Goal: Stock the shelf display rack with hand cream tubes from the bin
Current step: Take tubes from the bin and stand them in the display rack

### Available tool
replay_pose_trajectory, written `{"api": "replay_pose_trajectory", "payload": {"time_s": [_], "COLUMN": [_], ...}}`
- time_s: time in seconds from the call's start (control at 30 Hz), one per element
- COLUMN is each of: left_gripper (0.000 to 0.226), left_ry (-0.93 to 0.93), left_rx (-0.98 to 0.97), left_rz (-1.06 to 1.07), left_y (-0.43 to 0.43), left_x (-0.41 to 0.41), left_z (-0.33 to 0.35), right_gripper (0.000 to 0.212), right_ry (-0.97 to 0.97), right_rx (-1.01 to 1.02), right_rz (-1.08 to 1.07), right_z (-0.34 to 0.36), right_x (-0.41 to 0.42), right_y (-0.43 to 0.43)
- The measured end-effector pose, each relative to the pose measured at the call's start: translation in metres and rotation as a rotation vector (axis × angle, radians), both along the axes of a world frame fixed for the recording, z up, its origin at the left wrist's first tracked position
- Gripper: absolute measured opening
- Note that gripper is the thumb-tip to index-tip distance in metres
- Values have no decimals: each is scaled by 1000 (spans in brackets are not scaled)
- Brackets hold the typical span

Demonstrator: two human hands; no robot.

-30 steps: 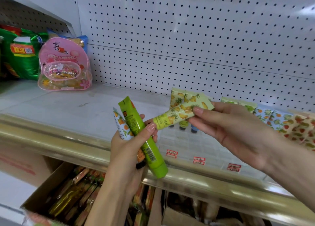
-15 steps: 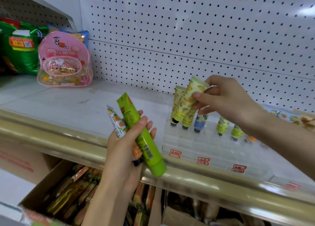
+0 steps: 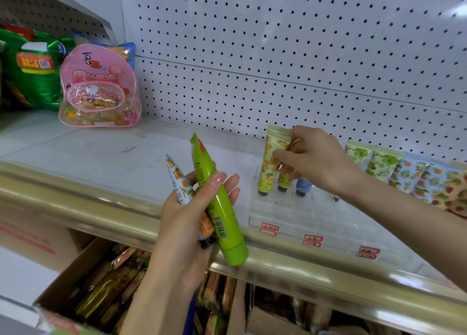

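- Bin [image 3: 73, 266] of cardboard sits nearest me at seven o'clock, below the shelf edge. Its packed tubes are dim and blurred, and the frame cuts off its lower side.
- My left hand [image 3: 187, 218] at six o'clock curls round two tubes. One is a plain green tube [image 3: 217, 208]. At its nine o'clock is an orange-print tube [image 3: 180, 180], its cap end mostly hidden behind the green one.
- The clear display rack [image 3: 316, 215] lies at three o'clock of that hand, hard to make out apart from its red price tags.
- My right hand [image 3: 316, 160] pinches a yellow fruit-print tube [image 3: 271, 162], held cap down at the left end of the rack's back row. I cannot tell whether it is fully seated. My fingers hide the tops of the tubes beside it.
- More printed tubes [image 3: 381, 161] run toward three o'clock, the last one cut off.
- A pink pouch [image 3: 98, 89] stands at ten o'clock.
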State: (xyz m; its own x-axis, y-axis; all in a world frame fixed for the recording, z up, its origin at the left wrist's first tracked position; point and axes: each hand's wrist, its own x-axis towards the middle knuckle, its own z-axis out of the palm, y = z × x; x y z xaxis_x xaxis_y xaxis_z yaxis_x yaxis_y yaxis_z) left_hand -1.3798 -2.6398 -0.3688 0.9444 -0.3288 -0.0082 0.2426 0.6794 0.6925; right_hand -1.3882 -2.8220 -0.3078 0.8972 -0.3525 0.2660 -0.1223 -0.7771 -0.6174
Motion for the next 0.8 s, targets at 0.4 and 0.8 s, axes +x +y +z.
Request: {"api": "replay_pose_trajectory", "payload": {"time_s": [0.4,0.8], "left_gripper": [48,44], "left_ry": [-21,-64], "left_rx": [-31,-17], "left_rz": [-23,-64], "left_y": [-6,-7], "left_x": [-2,-4], "left_z": [-2,-3], "right_gripper": [10,14], "right_ry": [9,39], "right_rx": [-23,-60], "right_rz": [23,17], "right_z": [1,7], "right_x": [0,-7], "right_y": [-1,-2]}}
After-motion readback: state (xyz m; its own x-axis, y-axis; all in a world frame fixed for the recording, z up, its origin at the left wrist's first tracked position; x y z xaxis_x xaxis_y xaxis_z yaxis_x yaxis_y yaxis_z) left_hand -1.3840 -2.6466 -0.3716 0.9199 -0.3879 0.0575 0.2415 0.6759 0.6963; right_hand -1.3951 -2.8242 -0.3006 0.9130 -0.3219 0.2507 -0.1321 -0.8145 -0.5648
